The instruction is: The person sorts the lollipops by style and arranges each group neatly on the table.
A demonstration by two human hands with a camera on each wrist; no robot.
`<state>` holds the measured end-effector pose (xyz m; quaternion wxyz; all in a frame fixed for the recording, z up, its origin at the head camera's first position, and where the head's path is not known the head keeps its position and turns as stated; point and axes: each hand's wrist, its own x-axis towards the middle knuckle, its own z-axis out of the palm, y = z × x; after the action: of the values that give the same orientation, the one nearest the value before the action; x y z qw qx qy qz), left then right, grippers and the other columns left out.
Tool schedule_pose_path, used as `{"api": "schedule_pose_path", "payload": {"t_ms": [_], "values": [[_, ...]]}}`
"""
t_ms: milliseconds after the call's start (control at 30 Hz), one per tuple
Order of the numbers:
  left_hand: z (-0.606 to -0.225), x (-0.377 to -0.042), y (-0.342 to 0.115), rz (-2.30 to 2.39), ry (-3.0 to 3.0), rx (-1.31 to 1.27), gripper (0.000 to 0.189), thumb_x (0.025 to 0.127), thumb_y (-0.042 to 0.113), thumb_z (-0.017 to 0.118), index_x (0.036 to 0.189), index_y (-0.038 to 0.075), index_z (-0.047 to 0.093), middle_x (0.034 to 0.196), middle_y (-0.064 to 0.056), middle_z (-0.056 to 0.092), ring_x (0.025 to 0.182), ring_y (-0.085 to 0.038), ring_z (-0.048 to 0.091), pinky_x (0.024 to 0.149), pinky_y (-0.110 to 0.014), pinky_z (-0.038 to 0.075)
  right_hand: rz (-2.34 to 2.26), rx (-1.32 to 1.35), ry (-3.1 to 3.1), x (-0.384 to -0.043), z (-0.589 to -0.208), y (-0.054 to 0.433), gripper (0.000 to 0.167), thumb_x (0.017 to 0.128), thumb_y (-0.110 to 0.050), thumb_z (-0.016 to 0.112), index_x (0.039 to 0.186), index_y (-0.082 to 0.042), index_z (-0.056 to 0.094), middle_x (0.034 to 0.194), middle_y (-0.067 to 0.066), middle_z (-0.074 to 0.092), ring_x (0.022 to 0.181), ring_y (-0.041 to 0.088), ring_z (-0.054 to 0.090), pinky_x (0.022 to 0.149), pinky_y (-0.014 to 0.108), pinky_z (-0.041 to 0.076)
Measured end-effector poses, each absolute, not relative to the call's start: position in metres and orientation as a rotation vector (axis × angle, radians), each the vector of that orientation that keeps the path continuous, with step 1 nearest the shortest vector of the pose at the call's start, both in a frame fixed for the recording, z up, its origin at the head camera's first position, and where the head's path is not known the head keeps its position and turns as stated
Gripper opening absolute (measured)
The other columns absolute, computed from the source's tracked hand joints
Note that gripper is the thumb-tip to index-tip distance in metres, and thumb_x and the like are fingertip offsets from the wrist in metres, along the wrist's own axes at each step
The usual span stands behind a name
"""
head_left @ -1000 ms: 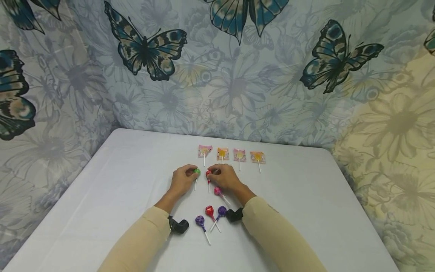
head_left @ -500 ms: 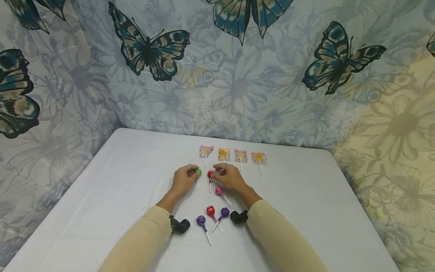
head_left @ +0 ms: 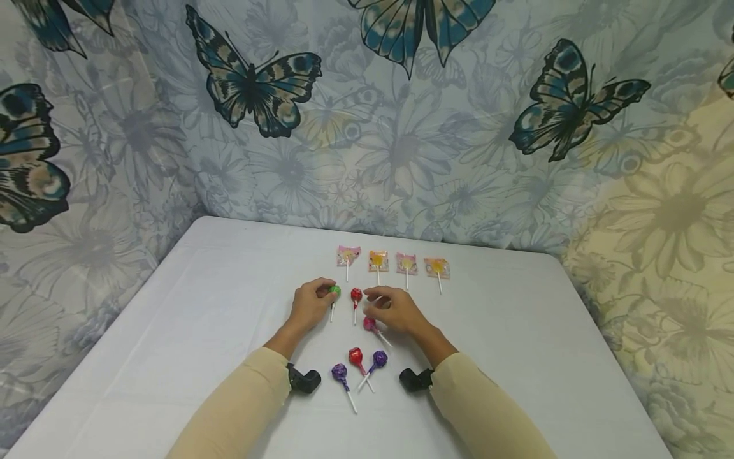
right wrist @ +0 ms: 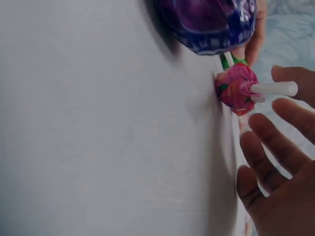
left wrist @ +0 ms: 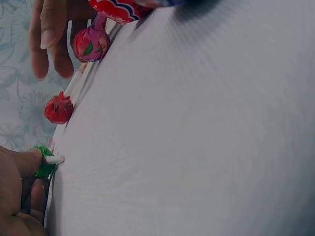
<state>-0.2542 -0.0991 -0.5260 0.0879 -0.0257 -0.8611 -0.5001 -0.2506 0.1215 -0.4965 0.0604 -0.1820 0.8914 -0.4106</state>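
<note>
My left hand point(head_left: 310, 303) pinches the head of a green lollipop point(head_left: 335, 290) between thumb and fingers, its white stick pointing toward me; the left wrist view shows the green wrapper point(left wrist: 45, 162) under the thumb. Just right of it a red lollipop point(head_left: 356, 295) lies on the table, touched by neither hand. My right hand point(head_left: 397, 310) hovers beside that red one with fingers spread and nothing held. Below its fingers lies a pink lollipop point(head_left: 369, 324), seen close in the right wrist view as a pink wrapped head point(right wrist: 238, 88).
Behind the hands, several flat-wrapped lollipops, including an orange one point(head_left: 378, 261) and a pink one point(head_left: 406, 263), form a row on the white table point(head_left: 229, 268). Nearer me lie another red lollipop point(head_left: 355, 356) and two purple ones, one crossing it point(head_left: 380, 359) and one apart point(head_left: 339, 372).
My right hand has let go of the red lollipop and moved right, away from it. The red lollipop stays beside the green one. My left hand keeps its pinch.
</note>
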Motion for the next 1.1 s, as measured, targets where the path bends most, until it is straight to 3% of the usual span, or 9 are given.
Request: {"api": "schedule_pose_path", "payload": {"t_ms": [267,633,800,1100], "values": [[-0.527,-0.254,-0.1,-1.485,-2.569,-0.069,0.023,0.087,0.009,0.071,0.11,0.005,0.07,0.092,-0.004,0.065,0.085,-0.019,0.059,0.077,-0.034,0.05,-1.174,-0.674,2.69,-0.235,-0.498,0.127,0.031,0.086,-0.017,0.073,0.117,-0.014,0.07,0.107,-0.005,0.066,0.097,0.019,0.057,0.083,0.039,0.048],[-0.528,-0.255,-0.1,-1.486,-2.561,-0.076,0.023,0.087,0.008,0.071,0.11,0.005,0.07,0.092,-0.004,0.065,0.085,-0.019,0.059,0.077,-0.034,0.05,-1.037,-0.734,2.687,-0.228,-0.498,0.128,0.027,0.086,-0.014,0.072,0.114,-0.016,0.072,0.115,-0.002,0.066,0.113,0.024,0.055,0.099,0.046,0.04],[-0.528,-0.255,-0.1,-1.495,-2.557,-0.079,0.023,0.087,0.008,0.071,0.11,0.005,0.07,0.093,-0.005,0.065,0.086,-0.019,0.059,0.077,-0.034,0.05,-1.035,-0.74,2.723,-0.225,-0.499,0.129,0.024,0.086,-0.014,0.073,0.11,-0.015,0.073,0.108,-0.004,0.067,0.106,0.019,0.058,0.095,0.042,0.043],[-0.528,-0.256,-0.1,-1.484,-2.561,-0.078,0.022,0.087,0.008,0.071,0.109,0.006,0.07,0.092,-0.004,0.065,0.085,-0.018,0.059,0.076,-0.033,0.05,-1.231,-0.789,2.763,-0.22,-0.492,0.136,0.024,0.084,-0.008,0.073,0.108,-0.008,0.072,0.095,-0.008,0.066,0.084,0.011,0.059,0.074,0.03,0.051]]}}
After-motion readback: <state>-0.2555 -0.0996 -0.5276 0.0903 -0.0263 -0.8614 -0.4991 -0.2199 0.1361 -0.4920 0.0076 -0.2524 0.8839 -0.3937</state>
